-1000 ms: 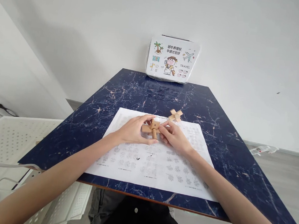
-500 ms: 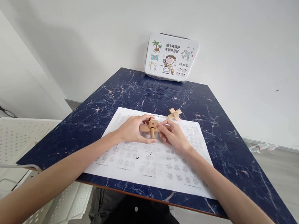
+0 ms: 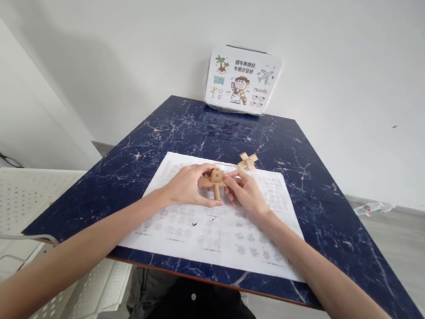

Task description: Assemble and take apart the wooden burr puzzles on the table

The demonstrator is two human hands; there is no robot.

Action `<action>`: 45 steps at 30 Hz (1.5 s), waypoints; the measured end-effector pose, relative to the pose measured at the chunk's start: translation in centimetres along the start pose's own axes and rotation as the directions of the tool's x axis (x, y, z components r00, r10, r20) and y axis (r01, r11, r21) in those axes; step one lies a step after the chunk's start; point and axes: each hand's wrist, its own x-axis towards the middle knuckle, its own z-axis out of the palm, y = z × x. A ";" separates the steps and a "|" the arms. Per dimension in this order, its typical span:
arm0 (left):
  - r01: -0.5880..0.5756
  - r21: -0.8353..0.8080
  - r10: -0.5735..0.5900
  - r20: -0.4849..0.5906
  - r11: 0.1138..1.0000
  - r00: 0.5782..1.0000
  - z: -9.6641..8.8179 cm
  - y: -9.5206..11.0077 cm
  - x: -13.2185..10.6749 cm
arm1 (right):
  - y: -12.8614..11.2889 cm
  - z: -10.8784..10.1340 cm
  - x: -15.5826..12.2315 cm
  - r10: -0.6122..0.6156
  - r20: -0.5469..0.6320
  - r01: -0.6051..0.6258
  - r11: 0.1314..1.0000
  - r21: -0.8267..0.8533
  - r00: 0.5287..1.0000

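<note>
Between my hands, above a printed instruction sheet [image 3: 186,237], is a wooden interlocking puzzle [image 3: 216,178] of crossed pieces, one block marked with a small dark figure. My left hand [image 3: 187,183] wraps round its left side, thumb near the lower end of the round peg and fingers at the top. My right hand [image 3: 246,190] pinches the puzzle's right side between thumb and fingers. Just beyond the sheet's top edge lies a second wooden puzzle [image 3: 248,161], star-shaped, touched by neither hand. My fingers partly hide the held puzzle.
The dark blue marbled table [image 3: 185,127] reaches back to a white wall. A white cartoon-printed case [image 3: 242,82] leans there. At the left stands a white perforated rack [image 3: 1,199] with a cable [image 3: 13,236]. A clear plastic package [image 3: 373,209] lies on the floor at right.
The held puzzle has tilted slightly, so its marked block's face and the peg's lower part show at a different angle. Both hands keep their grip in nearly the same place.
</note>
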 end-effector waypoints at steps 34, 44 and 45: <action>0.090 -0.265 -0.080 0.049 0.960 0.996 -0.1 0.3 0.0 | -0.8 -0.7 0.1 -0.130 -0.076 0.142 0.974 0.177 0.989; 0.137 -0.143 -0.175 -0.306 0.980 0.936 0.2 -1.1 0.4 | 0.8 -1.8 1.0 -0.197 -0.234 0.162 0.974 -0.160 0.952; 0.145 -0.115 -0.175 -0.327 0.983 0.929 0.1 -1.2 0.4 | 0.9 -1.8 0.9 -0.199 -0.231 0.154 0.968 -0.198 0.952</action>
